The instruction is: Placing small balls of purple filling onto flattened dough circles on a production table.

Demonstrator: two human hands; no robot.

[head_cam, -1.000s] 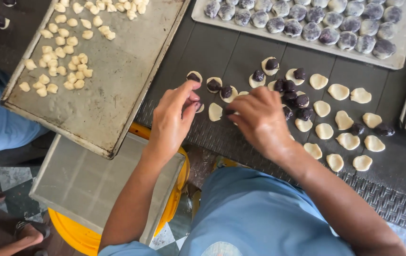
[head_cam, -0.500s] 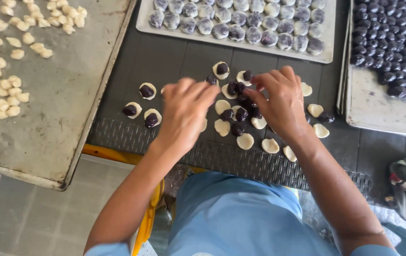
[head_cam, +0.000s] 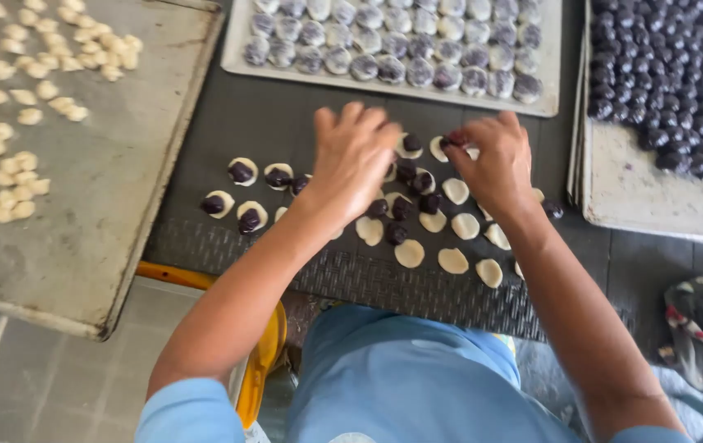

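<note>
Dark table [head_cam: 269, 123]: right hand [head_cam: 495, 164] pinches round filling ball [head_cam: 452, 141], no long axis.

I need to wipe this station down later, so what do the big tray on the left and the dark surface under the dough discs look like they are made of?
The left tray looks like bare sheet metal: dull grey, scuffed, with a thin raised rim. The work surface looks like a dark matt mat, perhaps rubber or plastic; its near edge shows a woven, mesh-like texture. The pale dough discs lie on it.

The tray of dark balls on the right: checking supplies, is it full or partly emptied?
Partly emptied: the dark balls crowd the far part of the tray; its near part lies bare.
</note>
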